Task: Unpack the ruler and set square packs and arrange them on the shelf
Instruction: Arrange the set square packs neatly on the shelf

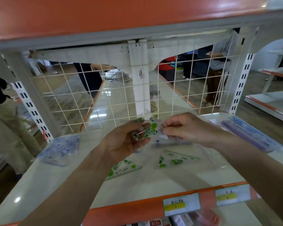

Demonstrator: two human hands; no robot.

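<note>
L hand (126,141) gripping green ruler pack (148,130), R hand (185,128) pinching its edge, over shelf (69,185)

Bright overhead glare — soft blur, warped edges.

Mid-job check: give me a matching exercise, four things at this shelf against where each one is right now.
Things:
1 green pack
2 blue pack
3 purple rulers
4 price labels

Places:
a on the orange front edge of the shelf
b right end of the shelf
c held between left hand and right hand
d left end of the shelf

Pairs: 1-c, 2-d, 3-b, 4-a
</note>
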